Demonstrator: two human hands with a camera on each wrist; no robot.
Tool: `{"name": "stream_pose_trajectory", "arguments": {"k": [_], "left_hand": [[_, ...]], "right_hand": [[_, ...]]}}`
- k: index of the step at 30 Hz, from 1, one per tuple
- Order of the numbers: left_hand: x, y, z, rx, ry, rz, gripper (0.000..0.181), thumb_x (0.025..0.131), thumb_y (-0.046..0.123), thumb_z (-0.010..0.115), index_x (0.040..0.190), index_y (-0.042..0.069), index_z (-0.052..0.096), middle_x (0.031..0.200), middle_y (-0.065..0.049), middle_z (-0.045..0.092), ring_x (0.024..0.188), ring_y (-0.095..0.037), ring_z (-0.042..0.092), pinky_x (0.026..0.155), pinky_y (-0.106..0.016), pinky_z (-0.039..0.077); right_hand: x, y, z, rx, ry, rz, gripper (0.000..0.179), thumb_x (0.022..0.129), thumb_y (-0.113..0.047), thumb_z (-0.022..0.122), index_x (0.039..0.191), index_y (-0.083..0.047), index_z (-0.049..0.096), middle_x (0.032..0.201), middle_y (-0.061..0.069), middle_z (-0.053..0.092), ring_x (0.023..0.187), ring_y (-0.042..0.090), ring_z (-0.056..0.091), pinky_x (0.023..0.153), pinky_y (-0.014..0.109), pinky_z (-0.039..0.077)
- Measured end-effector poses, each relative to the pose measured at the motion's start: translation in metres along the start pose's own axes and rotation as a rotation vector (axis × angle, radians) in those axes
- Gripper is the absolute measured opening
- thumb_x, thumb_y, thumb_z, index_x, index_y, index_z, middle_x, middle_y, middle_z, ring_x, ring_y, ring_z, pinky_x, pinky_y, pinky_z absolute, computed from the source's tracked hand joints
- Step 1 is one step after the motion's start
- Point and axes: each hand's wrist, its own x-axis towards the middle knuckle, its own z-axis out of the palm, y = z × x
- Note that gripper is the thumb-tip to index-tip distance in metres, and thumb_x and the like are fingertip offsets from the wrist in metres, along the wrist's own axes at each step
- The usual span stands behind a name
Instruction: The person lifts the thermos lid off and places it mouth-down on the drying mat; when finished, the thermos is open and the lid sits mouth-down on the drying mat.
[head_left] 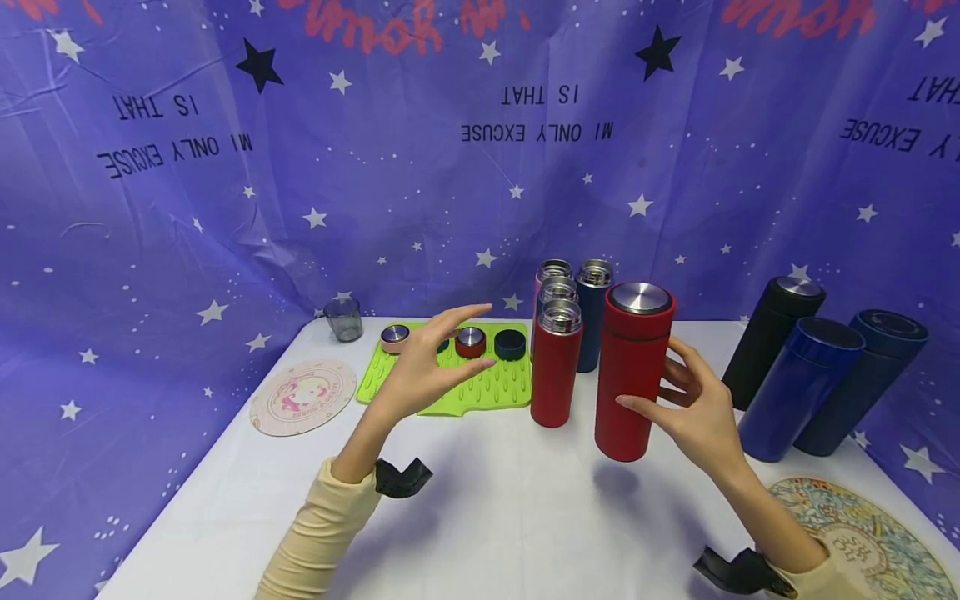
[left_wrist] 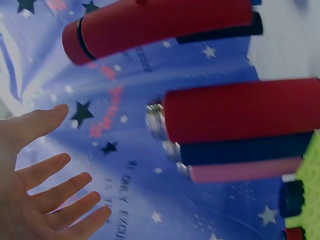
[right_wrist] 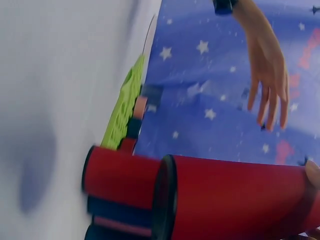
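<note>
My right hand (head_left: pixel 697 408) grips a tall red thermos bottle (head_left: pixel 633 375) with its lid on, raised above the white table, its shadow below. In the right wrist view only bits of that hand's fingers (right_wrist: pixel 313 174) show at the edge. My left hand (head_left: pixel 423 362) hovers with thumb and fingers spread and nothing between them. Behind it is a green drying mat (head_left: pixel 480 396) bearing a pink lid (head_left: pixel 394 338), a red lid (head_left: pixel 470 342) and a navy lid (head_left: pixel 510 345); another dark lid is mostly hidden. Lidless bottles, a red one (head_left: pixel 553 375) foremost, stand beside the mat.
At the right stand a black bottle (head_left: pixel 772 342), a blue bottle (head_left: pixel 798 387) and a navy bottle (head_left: pixel 862 383), all lidded. A patterned round mat (head_left: pixel 862 533) lies near the right arm. Far left are a grey glass (head_left: pixel 343 320) and a pink round mat (head_left: pixel 303 397).
</note>
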Motion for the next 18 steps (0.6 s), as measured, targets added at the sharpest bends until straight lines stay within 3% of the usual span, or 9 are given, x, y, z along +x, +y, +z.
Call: {"name": "stream_pose_trajectory", "arguments": {"k": [6, 10, 13, 18], "left_hand": [[0.004, 0.018, 0.003, -0.069, -0.013, 0.061, 0.065, 0.085, 0.029, 0.076, 0.143, 0.026, 0.046, 0.143, 0.011, 0.046, 0.133, -0.010, 0.040, 0.105, -0.041, 0.039], [0.007, 0.025, 0.006, -0.147, -0.051, 0.100, 0.070, 0.084, 0.025, 0.077, 0.145, 0.025, 0.044, 0.144, 0.011, 0.045, 0.132, -0.011, 0.041, 0.102, -0.038, 0.042], [0.008, 0.026, 0.008, -0.230, -0.068, 0.113, 0.070, 0.084, 0.020, 0.077, 0.146, 0.023, 0.043, 0.144, 0.008, 0.046, 0.130, -0.013, 0.044, 0.099, -0.036, 0.047], [0.008, 0.022, 0.010, -0.351, -0.083, 0.113, 0.071, 0.084, 0.014, 0.077, 0.145, 0.024, 0.043, 0.141, 0.006, 0.048, 0.123, -0.017, 0.053, 0.096, -0.039, 0.049]], "right_hand": [[-0.004, -0.017, 0.017, -0.006, -0.115, -0.065, 0.086, 0.066, -0.006, 0.089, 0.141, -0.021, 0.049, 0.116, 0.008, 0.068, 0.100, 0.003, 0.064, 0.078, 0.019, 0.054], [-0.001, -0.025, 0.028, -0.003, -0.198, -0.107, 0.085, 0.067, -0.011, 0.089, 0.141, -0.023, 0.048, 0.119, 0.006, 0.066, 0.104, 0.015, 0.065, 0.079, 0.027, 0.056], [0.004, -0.031, 0.035, 0.002, -0.263, -0.127, 0.084, 0.068, -0.017, 0.089, 0.141, -0.023, 0.048, 0.122, 0.006, 0.065, 0.106, 0.021, 0.065, 0.080, 0.034, 0.057], [0.013, -0.039, 0.045, -0.009, -0.350, -0.157, 0.082, 0.068, -0.023, 0.090, 0.139, -0.026, 0.049, 0.121, 0.004, 0.065, 0.103, 0.021, 0.066, 0.082, 0.038, 0.056]]}}
